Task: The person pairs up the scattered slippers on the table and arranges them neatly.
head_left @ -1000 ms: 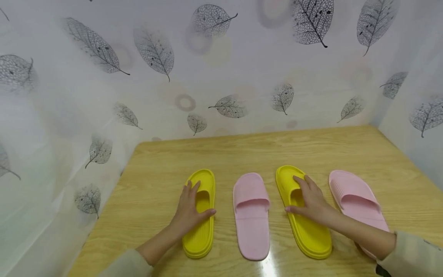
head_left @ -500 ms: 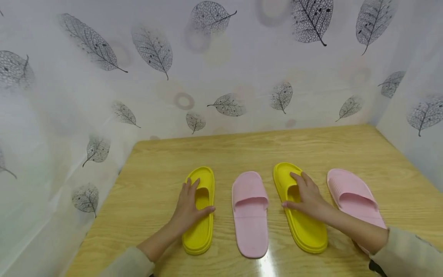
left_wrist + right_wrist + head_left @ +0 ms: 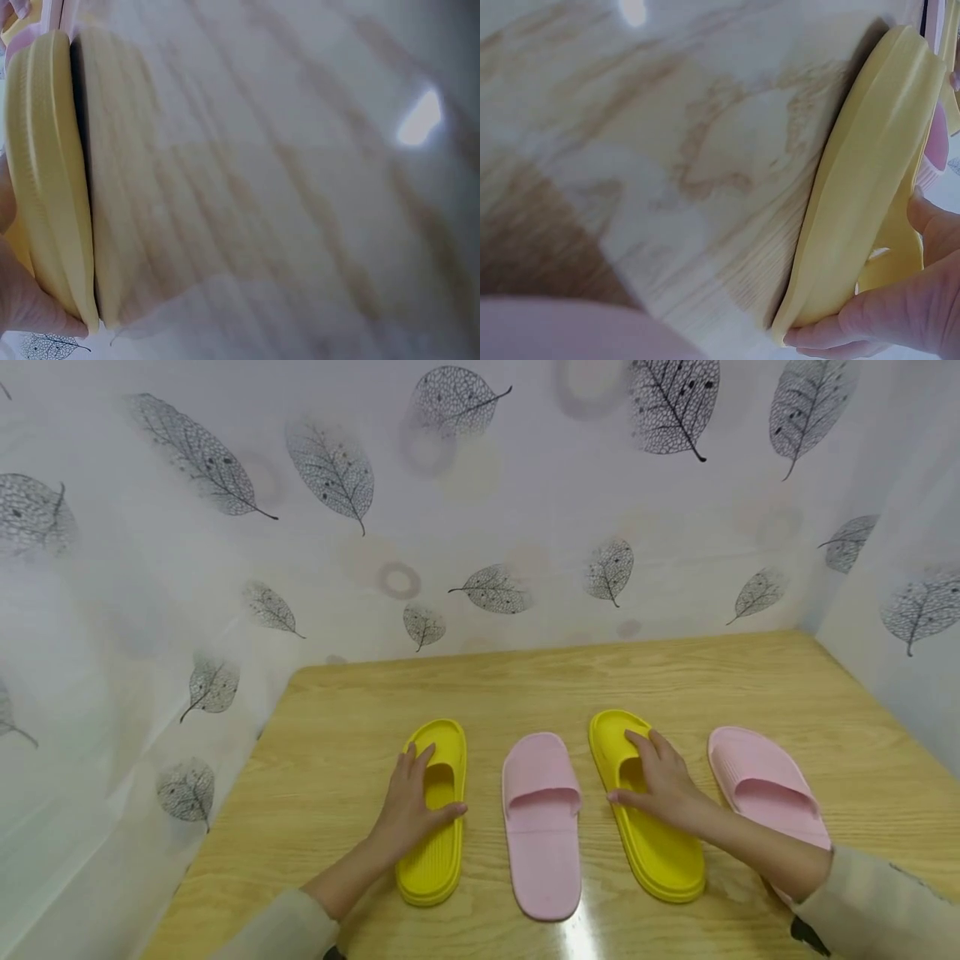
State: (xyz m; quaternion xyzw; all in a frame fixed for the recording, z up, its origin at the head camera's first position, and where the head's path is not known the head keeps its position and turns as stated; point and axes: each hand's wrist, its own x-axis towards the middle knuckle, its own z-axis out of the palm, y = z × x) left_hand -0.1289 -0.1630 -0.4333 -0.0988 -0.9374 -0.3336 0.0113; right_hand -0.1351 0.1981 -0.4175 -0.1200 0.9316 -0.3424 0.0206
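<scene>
My left hand (image 3: 408,806) grips the left yellow slipper (image 3: 431,864) across its width, thumb at its right edge and fingers over the left side of the strap. The right yellow slipper (image 3: 660,860), toe angled left, is gripped by my right hand (image 3: 663,789). That thumb lies at the slipper's left edge, the fingers over the strap's right side. In the right wrist view, fingertips reach down to the base of the slipper's side (image 3: 862,195). A pink slipper (image 3: 543,860) lies between the two yellow ones, toe pointing away.
Another pink slipper (image 3: 776,802) lies at the far right, partly covered by my right forearm. All stand on a wood-grain table (image 3: 525,685). Leaf-printed sheeting (image 3: 525,485) rises behind the table and along its sides.
Under my right hand, the right yellow slipper has slid slightly left and away from me. The left yellow slipper has shifted a little away too. The pink slippers stay put.
</scene>
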